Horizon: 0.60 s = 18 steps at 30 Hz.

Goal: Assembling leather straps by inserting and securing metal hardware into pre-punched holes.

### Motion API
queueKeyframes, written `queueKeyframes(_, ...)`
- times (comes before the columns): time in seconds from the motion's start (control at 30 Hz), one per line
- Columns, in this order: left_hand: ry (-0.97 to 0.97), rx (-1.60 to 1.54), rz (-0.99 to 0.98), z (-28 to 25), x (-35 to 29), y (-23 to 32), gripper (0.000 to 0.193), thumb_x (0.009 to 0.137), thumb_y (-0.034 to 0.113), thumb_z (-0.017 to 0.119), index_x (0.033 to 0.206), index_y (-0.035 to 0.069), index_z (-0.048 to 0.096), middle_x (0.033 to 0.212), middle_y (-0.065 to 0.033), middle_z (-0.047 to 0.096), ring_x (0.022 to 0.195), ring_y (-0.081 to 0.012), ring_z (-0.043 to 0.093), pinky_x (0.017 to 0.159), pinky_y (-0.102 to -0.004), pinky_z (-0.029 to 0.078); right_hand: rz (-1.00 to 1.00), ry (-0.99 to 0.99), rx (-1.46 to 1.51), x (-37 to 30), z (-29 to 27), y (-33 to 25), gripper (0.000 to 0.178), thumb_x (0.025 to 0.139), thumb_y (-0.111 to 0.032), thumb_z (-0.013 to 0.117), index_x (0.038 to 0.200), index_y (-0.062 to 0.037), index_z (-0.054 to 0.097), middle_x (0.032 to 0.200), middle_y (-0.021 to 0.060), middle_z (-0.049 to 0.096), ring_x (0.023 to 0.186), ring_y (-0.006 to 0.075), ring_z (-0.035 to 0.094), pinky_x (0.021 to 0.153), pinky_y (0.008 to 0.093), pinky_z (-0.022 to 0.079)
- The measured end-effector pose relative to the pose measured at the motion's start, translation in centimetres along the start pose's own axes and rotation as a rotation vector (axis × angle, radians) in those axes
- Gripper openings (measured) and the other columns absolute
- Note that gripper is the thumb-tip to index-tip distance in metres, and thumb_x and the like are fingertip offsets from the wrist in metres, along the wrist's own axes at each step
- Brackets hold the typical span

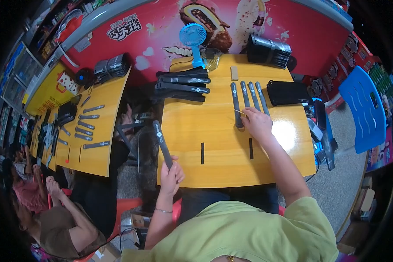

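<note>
**Dark strips at a yellow table**

Left hand (pixel 171 174), near table edge: fingers curled around one end of a long dark strip (pixel 162 143), which angles up off the left side of the wooden table (pixel 214 170). Right hand (pixel 257 123), farther in: fingertips pinching a thin pale stick (pixel 240 112) over a row of grey strips (pixel 248 99). Far: stacked dark strips (pixel 182 85), blue fan (pixel 194 37), black bundle (pixel 286 92). Nothing blocks either hand.
</note>
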<state>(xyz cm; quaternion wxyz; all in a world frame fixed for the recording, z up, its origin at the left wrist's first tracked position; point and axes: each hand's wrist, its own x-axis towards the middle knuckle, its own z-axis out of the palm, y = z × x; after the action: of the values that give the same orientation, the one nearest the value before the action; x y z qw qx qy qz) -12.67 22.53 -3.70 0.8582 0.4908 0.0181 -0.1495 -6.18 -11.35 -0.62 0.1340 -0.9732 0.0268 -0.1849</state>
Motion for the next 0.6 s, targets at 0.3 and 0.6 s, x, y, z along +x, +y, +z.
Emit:
queueKeyframes(0.3, 0.007, -0.009, -0.005, 0.2, -0.1, 0.2, 0.014, 0.096, 0.011, 0.045, 0.11, 0.009, 0.043, 0.063, 0.0025, 0.033, 0.048, -0.005, 0.032, 0.043, -0.0192, 0.029, 0.025, 0.0, -0.029, -0.3, 0.0, 1.1, 0.02, 0.08, -0.026, 0.065, 0.095, -0.013, 0.068, 0.103, -0.0018, 0.066, 0.081, 0.0213, 0.066, 0.069, 0.0331, 0.053)
queueKeyframes(0.6, 0.01, -0.045, 0.003, 0.4, -0.1, 0.1, 0.016, 0.099, 0.018, 0.038, 0.109, 0.008, 0.045, 0.066, 0.0009, 0.037, 0.048, -0.0059, 0.033, 0.044, -0.0199, 0.03, -0.155, -0.096, -0.007, -0.3, 0.5, 0.0, 0.027, 0.082, -0.029, 0.064, 0.106, -0.0161, 0.067, 0.112, -0.0006, 0.064, 0.09, 0.021, 0.064, 0.076, 0.0323, 0.051)
